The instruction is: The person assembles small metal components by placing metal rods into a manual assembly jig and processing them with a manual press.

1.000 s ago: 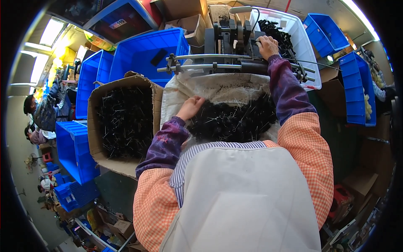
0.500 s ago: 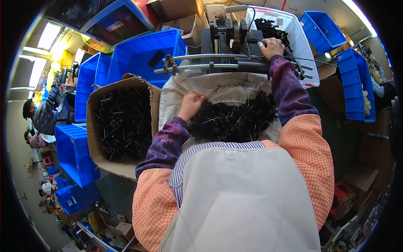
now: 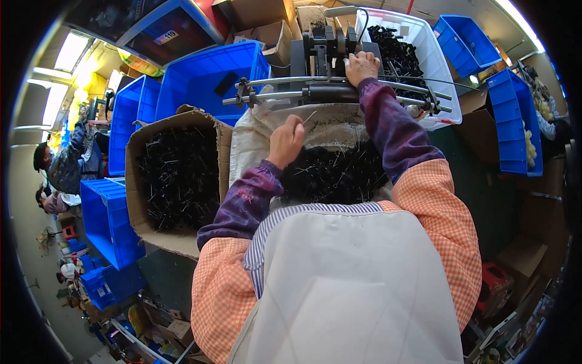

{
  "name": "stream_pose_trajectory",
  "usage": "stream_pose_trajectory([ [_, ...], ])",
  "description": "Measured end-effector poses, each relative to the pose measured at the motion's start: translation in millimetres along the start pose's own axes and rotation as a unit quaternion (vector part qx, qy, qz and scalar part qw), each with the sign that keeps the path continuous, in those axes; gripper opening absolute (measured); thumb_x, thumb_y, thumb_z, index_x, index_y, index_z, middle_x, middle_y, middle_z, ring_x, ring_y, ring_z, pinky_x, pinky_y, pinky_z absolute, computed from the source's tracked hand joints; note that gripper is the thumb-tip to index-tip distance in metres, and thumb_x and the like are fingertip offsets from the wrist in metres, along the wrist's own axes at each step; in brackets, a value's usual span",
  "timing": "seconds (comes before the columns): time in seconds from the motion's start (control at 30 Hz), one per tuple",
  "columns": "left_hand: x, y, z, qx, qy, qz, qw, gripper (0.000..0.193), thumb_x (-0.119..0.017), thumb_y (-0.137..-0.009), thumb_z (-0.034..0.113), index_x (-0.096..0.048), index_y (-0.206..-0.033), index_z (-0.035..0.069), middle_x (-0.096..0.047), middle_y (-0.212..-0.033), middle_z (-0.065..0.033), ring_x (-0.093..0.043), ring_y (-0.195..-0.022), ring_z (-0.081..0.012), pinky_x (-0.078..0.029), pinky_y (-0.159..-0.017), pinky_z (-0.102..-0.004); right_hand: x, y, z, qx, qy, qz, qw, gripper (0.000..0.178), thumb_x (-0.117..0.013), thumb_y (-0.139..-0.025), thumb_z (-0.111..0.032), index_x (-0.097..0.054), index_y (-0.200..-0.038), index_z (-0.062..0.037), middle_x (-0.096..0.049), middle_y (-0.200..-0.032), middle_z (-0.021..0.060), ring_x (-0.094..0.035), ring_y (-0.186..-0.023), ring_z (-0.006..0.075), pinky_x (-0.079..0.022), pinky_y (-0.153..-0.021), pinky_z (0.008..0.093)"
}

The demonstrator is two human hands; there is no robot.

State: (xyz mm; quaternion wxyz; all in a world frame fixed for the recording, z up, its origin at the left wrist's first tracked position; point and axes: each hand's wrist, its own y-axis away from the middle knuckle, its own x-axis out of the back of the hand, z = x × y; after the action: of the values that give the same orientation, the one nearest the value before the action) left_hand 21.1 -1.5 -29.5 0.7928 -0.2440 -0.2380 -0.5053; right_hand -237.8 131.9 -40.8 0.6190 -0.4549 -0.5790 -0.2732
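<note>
Black parts w/ thin pale pins (image 3: 333,176) lay heaped mid-frame on a white sack (image 3: 247,139). Just changed: L hand (image 3: 287,142) had risen over the heap's upper-left edge, fingers pinched nearly closed on a thin pin (image 3: 310,116) — tip poking out up-right; whether a black end sat inside the fist, can't tell. For the work, that prob. meant one pc was singled out, near the machine (image 3: 330,48) at upper centre. R hand (image 3: 364,68) was there, fingers curled over it; grip hidden, so can't tell if it had hold of anything.

Vs. half a sec earlier: R hand had shifted left along the machine, away from the white tub (image 3: 433,57); L hand sat higher, nearer the metal bars (image 3: 282,96), pin showing clearer. Cardboard box (image 3: 224,155) of similar parts, left of centre — unchanged.
</note>
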Motion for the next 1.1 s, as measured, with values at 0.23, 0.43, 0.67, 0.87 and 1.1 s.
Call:
stream_pose_trajectory([
  [0.23,7.2,-3.9,1.2,-0.109,0.051,-0.013,0.993,0.016,-0.049,-0.082,0.008,-0.06,-0.093,0.008,-0.06,-0.084,-0.0146,-0.057,-0.08,-0.0319,-0.045,-0.069,-0.0367,4.6,1.0,15.3,0.001,0.018,0.011,1.0,0.027,-0.047,-0.083,-0.029,-0.062,-0.099,-0.0126,-0.057,-0.102,0.009,-0.045,-0.104,0.0261,-0.027,-0.089,0.0444],
  [0.43,17.1,-4.5,-1.6,-0.155,-0.025,0.037,0.987,0.018,-0.049,-0.081,0.003,-0.059,-0.095,0.005,-0.052,-0.088,-0.0144,-0.053,-0.083,-0.0307,-0.044,-0.074,-0.0337,7.5,-4.0,58.1,-0.011,0.035,-0.014,0.999,0.028,-0.049,-0.081,-0.029,-0.063,-0.099,-0.0131,-0.057,-0.103,0.0097,-0.05,-0.104,0.0275,-0.033,-0.088,0.0443],
  [0.67,17.1,-11.6,32.3,-0.12,0.104,-0.031,0.987,0.021,-0.054,-0.079,-0.001,-0.057,-0.099,0.002,-0.057,-0.093,-0.0146,-0.058,-0.084,-0.0263,-0.046,-0.072,-0.0303,17.2,-23.4,91.9,0.02,0.059,-0.072,0.996,0.019,-0.046,-0.084,-0.018,-0.056,-0.099,-0.0115,-0.06,-0.1,0.0103,-0.06,-0.094,0.0288,-0.043,-0.078,0.0428],
  [0.87,6.0,-17.4,48.6,-0.087,0.174,-0.059,0.979,0.02,-0.061,-0.078,0.004,-0.059,-0.098,0.001,-0.062,-0.087,-0.0124,-0.061,-0.073,-0.02,-0.048,-0.064,-0.0269,46.6,-29.0,141.3,-0.171,0.082,-0.04,0.981,0.022,-0.052,-0.083,-0.026,-0.055,-0.098,-0.0103,-0.062,-0.098,0.0145,-0.061,-0.093,0.0305,-0.049,-0.075,0.0438],
  [1.1,-2.3,-33.4,78.5,-0.148,0.143,-0.025,0.978,0.022,-0.062,-0.078,0.006,-0.059,-0.099,0.0,-0.062,-0.091,-0.0143,-0.063,-0.074,-0.0219,-0.049,-0.065,-0.0281,114.0,71.0,41.6,0.084,-0.367,-0.265,0.888,0.04,-0.055,-0.085,-0.014,-0.049,-0.124,-0.0066,-0.062,-0.1,0.0146,-0.058,-0.094,0.0216,-0.045,-0.084,0.0332],
])
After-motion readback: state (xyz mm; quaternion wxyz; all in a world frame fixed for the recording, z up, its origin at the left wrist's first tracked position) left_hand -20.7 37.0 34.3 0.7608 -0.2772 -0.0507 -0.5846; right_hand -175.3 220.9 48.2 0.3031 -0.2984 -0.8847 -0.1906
